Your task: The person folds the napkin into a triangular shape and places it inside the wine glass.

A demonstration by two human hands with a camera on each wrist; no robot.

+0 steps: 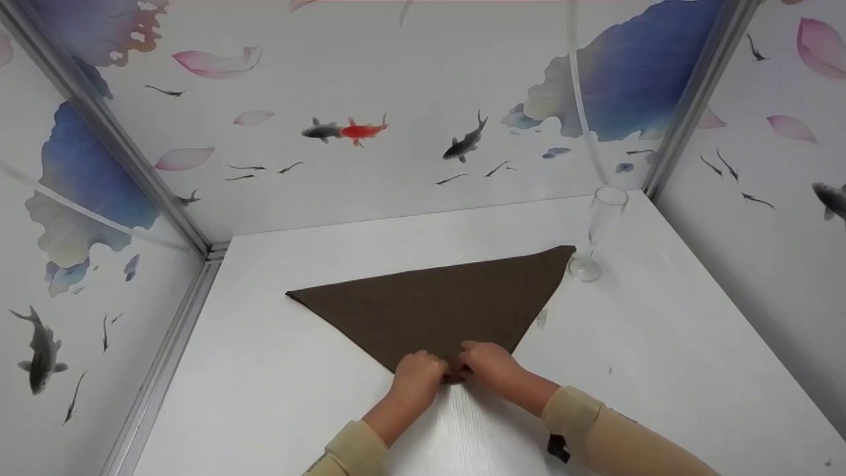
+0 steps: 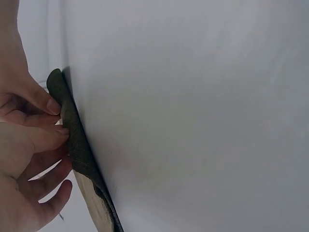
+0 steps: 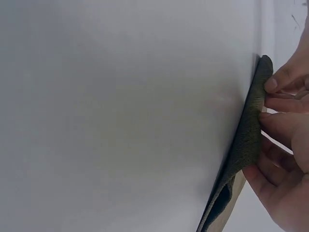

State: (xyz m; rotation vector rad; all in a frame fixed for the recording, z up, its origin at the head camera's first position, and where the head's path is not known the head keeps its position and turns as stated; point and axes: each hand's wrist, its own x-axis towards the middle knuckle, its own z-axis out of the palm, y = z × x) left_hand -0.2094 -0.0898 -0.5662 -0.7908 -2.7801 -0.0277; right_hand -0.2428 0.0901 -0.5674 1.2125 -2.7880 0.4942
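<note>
A dark brown cloth napkin (image 1: 429, 304) lies on the table with its long edge at the back and its sides narrowing toward the near edge. At that near edge the cloth is turned over into a small roll (image 2: 79, 140). My left hand (image 1: 418, 375) pinches the rolled edge between thumb and fingers. Close beside it, my right hand (image 1: 490, 367) pinches the same edge, thumb on the near side in the right wrist view, where the roll (image 3: 248, 125) also shows. The fingertips behind the cloth are partly hidden.
A clear stemmed glass (image 1: 598, 228) stands upright by the napkin's far right corner. The white table (image 1: 264, 410) meets printed wall panels (image 1: 396, 79) at the back and sides. A small transparent piece (image 1: 542, 318) lies just right of the cloth.
</note>
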